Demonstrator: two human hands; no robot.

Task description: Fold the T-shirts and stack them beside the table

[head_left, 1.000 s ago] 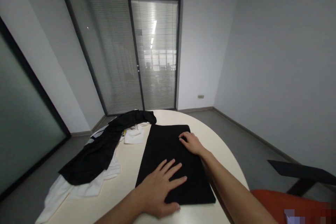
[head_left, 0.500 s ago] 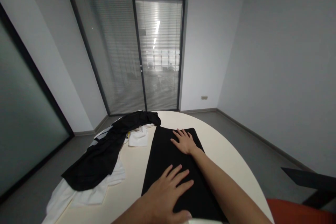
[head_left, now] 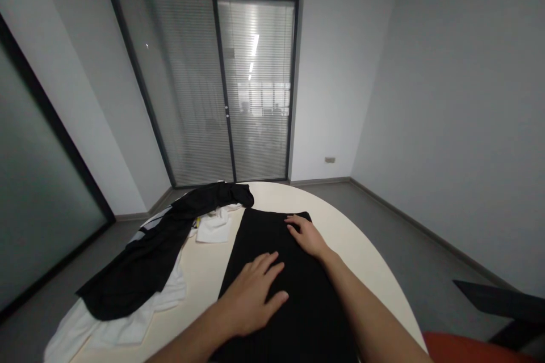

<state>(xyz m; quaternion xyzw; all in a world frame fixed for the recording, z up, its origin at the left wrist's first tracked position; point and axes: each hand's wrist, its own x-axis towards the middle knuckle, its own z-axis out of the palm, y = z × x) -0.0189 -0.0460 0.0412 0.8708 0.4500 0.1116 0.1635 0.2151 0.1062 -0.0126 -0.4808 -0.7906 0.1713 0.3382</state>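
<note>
A long black garment, flattened and seemingly folded (head_left: 272,238), lies lengthwise in front of me; its exact kind cannot be told. My left hand (head_left: 253,293) rests on its near left part, palm down with fingers extended. Farther up, my right hand (head_left: 307,235) lies on the cloth close to its far right corner, fingers stretched out and slightly bent. Neither hand grips anything. The near end of the garment runs out of view at the bottom, and my forearms cover part of it.
The cloth lies on a round cream table (head_left: 340,232). Along the left edge sit a crumpled black garment (head_left: 140,272) and white clothing (head_left: 123,332) beneath it. An orange-red seat (head_left: 460,349) and a dark chair part (head_left: 498,298) stand at right. A glazed door (head_left: 187,96) is beyond.
My left hand has shifted left and slightly away from me, its fingers drawing closer together. The right hand's fingers have also come together, near the far right corner. The view has moved slightly.
</note>
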